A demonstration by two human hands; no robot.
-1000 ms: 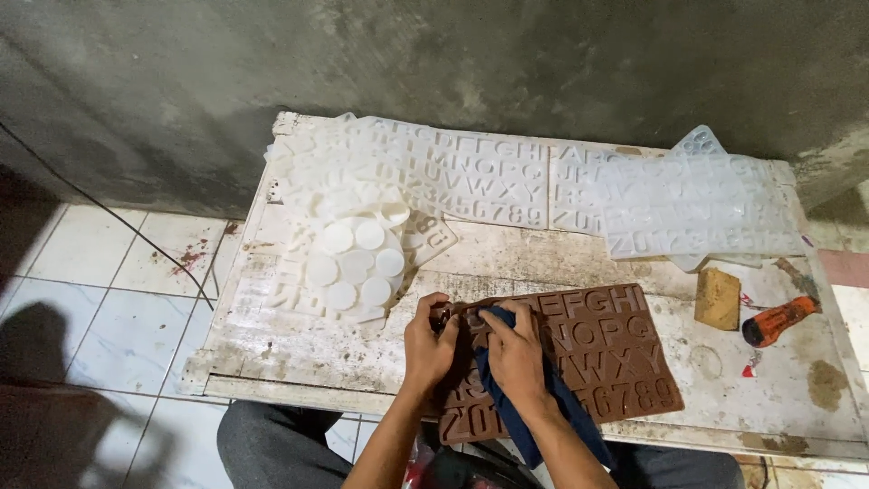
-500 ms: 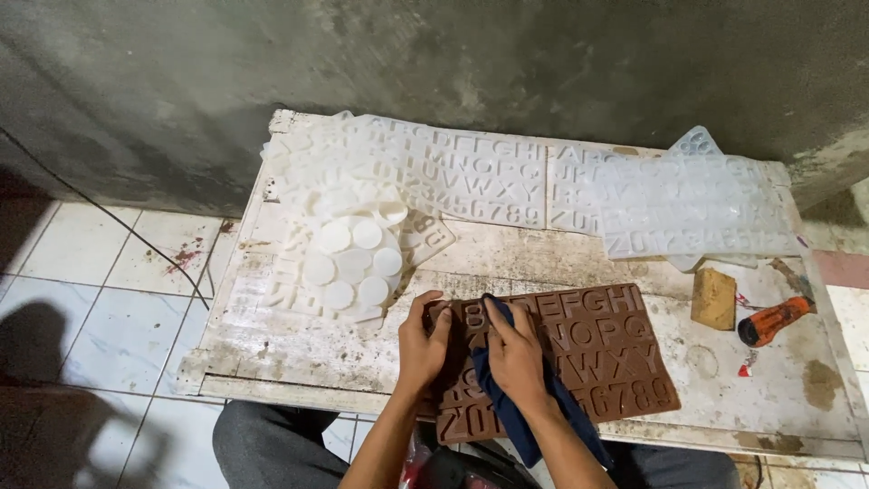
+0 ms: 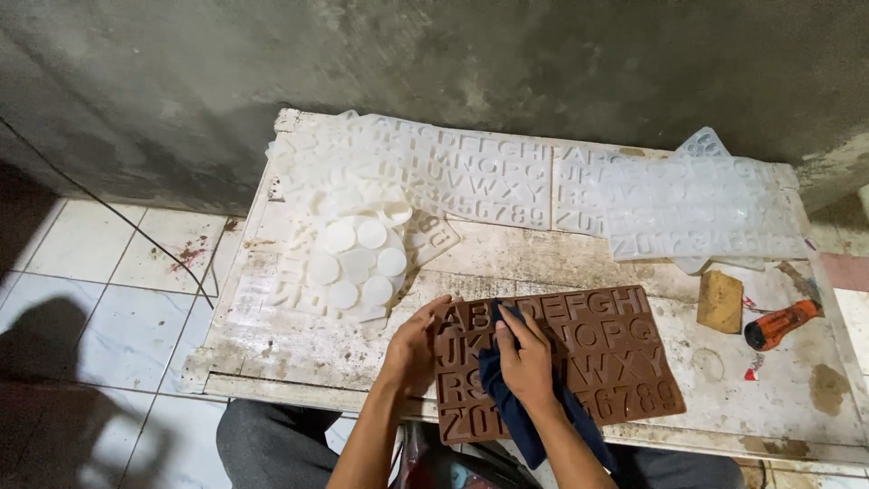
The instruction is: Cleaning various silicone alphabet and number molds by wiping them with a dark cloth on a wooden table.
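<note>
Brown letter mould (image 3: 579,358), flat on the counter (image 3: 299,349) near its front edge. My right hand (image 3: 525,358) presses a dark blue cloth (image 3: 507,398) into its cavities, fingers closed on the cloth; my left hand (image 3: 412,349), fingers spread, steadies the mould's left edge. Wiping works best cavity by cavity, mould pinned flat.

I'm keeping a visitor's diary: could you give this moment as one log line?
left hand: steadies brown silicone letter mould at its left edge | right hand: presses dark blue cloth onto mould | surface: worn white table
</note>
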